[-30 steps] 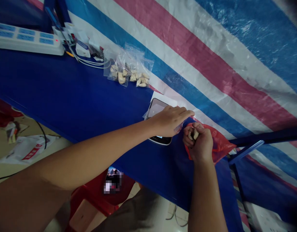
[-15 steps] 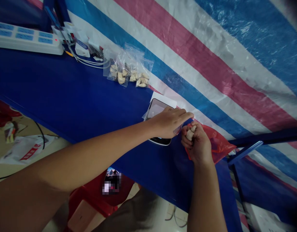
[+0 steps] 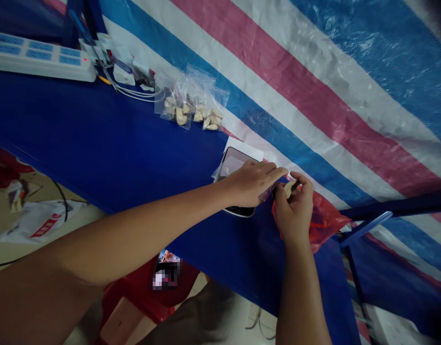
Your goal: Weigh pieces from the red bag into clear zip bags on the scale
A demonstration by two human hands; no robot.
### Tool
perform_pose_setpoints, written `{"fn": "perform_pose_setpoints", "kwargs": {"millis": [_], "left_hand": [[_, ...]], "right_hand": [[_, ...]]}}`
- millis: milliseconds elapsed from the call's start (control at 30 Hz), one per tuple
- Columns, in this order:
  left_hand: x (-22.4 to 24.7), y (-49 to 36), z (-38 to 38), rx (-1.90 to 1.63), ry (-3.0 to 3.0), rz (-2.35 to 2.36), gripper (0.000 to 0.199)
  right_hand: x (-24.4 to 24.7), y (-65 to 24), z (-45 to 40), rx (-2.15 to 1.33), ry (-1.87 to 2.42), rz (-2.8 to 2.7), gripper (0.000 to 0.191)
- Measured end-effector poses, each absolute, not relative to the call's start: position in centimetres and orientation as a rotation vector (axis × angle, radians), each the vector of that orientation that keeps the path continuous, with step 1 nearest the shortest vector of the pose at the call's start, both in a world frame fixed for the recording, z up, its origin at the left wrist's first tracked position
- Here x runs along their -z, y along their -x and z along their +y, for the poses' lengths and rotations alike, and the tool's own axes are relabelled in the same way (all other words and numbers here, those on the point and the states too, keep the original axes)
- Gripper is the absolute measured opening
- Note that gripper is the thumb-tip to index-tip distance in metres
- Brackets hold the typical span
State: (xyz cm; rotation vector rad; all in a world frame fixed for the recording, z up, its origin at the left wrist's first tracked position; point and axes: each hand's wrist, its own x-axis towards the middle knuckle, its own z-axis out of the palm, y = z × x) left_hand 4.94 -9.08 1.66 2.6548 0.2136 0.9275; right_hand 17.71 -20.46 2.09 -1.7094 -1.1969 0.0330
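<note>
My left hand [image 3: 254, 184] reaches over a small flat scale [image 3: 236, 160] with its fingers closed on the edge of a clear plastic bag [image 3: 266, 193]. Most of that bag is hidden behind the fingers. Close beside it, my right hand [image 3: 297, 206] grips a pale, dried-looking chunk [image 3: 289, 188] between thumb and fingers at the bag's side. Under and behind my right hand lies a crumpled red plastic bag [image 3: 326, 218]; its contents cannot be made out.
Several zip bags of pale chunks [image 3: 195, 112] lie at the back by the striped tarp [image 3: 277, 72]. A white power strip [image 3: 44, 60], cables and a screwdriver sit far left on the blue table [image 3: 98, 139]. A phone [image 3: 167, 269] rests on a red stool below.
My right hand has turned over, from palm up with chunks in it to fingers pointing at the clear bag. The left hand has stayed nearly in place.
</note>
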Motion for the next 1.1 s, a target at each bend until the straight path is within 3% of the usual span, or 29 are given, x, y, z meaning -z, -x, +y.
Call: {"fn": "perform_pose_setpoints", "kwargs": {"millis": [200, 500, 1100], "left_hand": [[-1.6, -5.0, -9.5, -0.975, -2.704, 0.262, 0.06], [-1.5, -5.0, -9.4, -1.008, -2.625, 0.24, 0.053], [-1.7, -5.0, -9.0, -0.987, -2.561, 0.216, 0.059]], "right_hand": [[-2.3, -15.9, -20.5, 0.229, 1.794, -1.204, 0.044], [-3.6, -15.0, -20.7, -0.268, 1.501, -1.072, 0.032], [-4.4, -15.2, -20.8, -0.464, 1.503, -0.861, 0.036]]}}
